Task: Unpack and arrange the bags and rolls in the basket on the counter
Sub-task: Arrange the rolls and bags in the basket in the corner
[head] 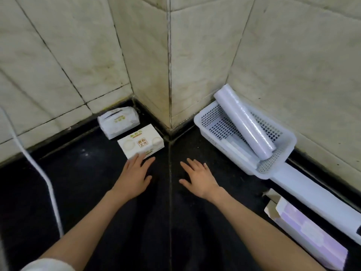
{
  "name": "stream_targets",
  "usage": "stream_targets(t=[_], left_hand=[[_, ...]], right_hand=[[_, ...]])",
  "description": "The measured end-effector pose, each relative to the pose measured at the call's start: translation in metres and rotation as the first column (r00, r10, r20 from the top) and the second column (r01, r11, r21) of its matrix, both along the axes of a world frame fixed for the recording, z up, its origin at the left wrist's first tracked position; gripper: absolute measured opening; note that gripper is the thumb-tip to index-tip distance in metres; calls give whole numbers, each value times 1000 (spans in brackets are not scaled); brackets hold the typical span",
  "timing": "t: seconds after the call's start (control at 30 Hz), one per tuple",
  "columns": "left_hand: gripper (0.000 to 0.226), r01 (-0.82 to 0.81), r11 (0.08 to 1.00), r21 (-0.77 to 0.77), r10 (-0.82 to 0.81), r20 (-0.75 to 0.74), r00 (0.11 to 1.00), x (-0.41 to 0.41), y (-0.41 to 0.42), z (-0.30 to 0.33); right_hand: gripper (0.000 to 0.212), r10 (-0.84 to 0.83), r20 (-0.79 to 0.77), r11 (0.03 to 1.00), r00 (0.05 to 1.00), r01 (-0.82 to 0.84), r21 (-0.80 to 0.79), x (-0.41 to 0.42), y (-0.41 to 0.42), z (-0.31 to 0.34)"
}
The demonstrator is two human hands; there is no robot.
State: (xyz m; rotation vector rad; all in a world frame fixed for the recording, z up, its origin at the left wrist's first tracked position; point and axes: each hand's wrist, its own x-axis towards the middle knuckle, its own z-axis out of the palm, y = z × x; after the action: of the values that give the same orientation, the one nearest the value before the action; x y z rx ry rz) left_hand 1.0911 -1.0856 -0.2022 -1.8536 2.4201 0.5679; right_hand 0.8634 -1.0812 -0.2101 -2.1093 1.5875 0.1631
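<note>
White packets (141, 141) are lying on the dark table (97, 192) as the left hand (134, 174) is touching one with straight fingers, the right hand (198, 178) is hovering open and empty, and, likely next, a roll (244, 122) is waiting in the basket (281, 153).

Purple box (310, 233) cut by frame edge

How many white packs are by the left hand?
2. One pack lies flat under the left hand's fingertips. The other pack sits behind it against the wall. More may be out of view.
</note>
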Motion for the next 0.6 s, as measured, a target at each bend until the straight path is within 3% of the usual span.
stream_targets(t=[0.17, 0.3, 0.43, 0.6], left_hand=[[78, -124, 989, -75, 127, 45, 991, 34, -55, -5], [92, -143, 990, -8, 143, 37, 989, 39, -95, -14], [93, -98, 995, 11, 97, 76, 992, 40, -110, -15], [90, -79, 977, -196, 70, -52, 996, 56, -132, 17]], right_hand=[[84, 22, -141, 994, 990, -6, 109, 27, -20, -36], [96, 17, -175, 983, 984, 16, 184, 29, -29, -52], [98, 7, -180, 980, 984, 29, 198, 28, -31, -54], [99, -21, -169, 979, 985, 55, 197, 29, -31, -55]])
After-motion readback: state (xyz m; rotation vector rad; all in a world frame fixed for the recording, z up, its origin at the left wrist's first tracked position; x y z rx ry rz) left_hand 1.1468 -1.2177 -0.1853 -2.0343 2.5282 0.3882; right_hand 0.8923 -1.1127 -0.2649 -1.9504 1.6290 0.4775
